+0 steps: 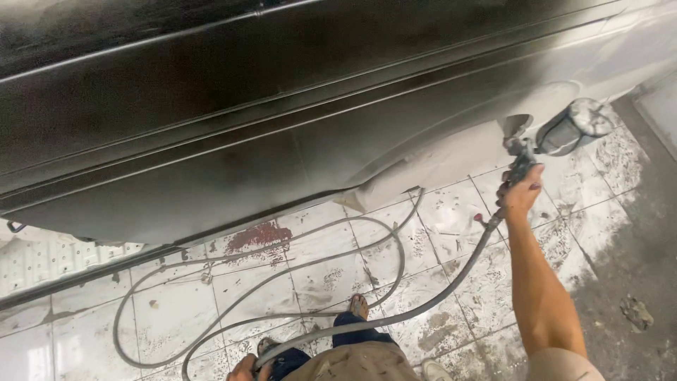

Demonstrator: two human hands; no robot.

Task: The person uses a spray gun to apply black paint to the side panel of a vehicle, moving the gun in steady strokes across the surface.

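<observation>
right hand [520, 190] gripping our spray gun [539, 141], raised beside the dark car body panel [211, 120]; cup tilted right | left hand [245, 368] low at frame bottom, closed round the grey air hose [395, 271] | hose loops over the stained tiled floor [176, 310] | our sandalled foot [359, 306] inside the loop

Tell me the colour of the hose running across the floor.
Grey: the hose looks grey against the white tiled floor, in the head view.

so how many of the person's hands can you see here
2. The right hand is raised at the right, gripping the spray gun beside the dark car body. The left hand is at the bottom edge, holding the grey air hose, partly cut off by the frame.
</observation>
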